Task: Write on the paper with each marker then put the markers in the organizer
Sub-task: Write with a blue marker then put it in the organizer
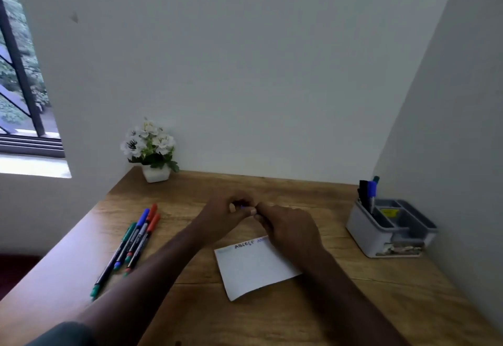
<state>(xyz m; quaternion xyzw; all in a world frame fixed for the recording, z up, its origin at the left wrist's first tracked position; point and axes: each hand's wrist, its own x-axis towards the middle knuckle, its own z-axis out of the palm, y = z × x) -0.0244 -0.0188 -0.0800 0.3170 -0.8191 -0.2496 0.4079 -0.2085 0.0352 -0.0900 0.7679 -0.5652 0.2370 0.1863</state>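
A wood-grain desk top sits in a corner of plain white walls, with a barred window at far left. At the back left stands a small white square pot of white artificial flowers. On the left side of the desk lies a loose row of slim black-barrelled markers with green, blue and orange-red caps, side by side and touching, well apart from the grey plastic multi-compartment organizer at the right wall. Its rear left compartment holds upright markers with black, blue and green tops; a yellow label inside and a printed strip on the front face are too blurred to read. A white rectangular sheet of paper lies near centre, its far right corner covered by the right wrist. Its top line reads "ABCDEF" in dark ink, followed by blue letters – partly hidden. Above the desk, beyond the paper, the left hand and right hand meet fingertip to fingertip, both curled and pinching a small blue-tipped marker, mostly hidden by the fingers.
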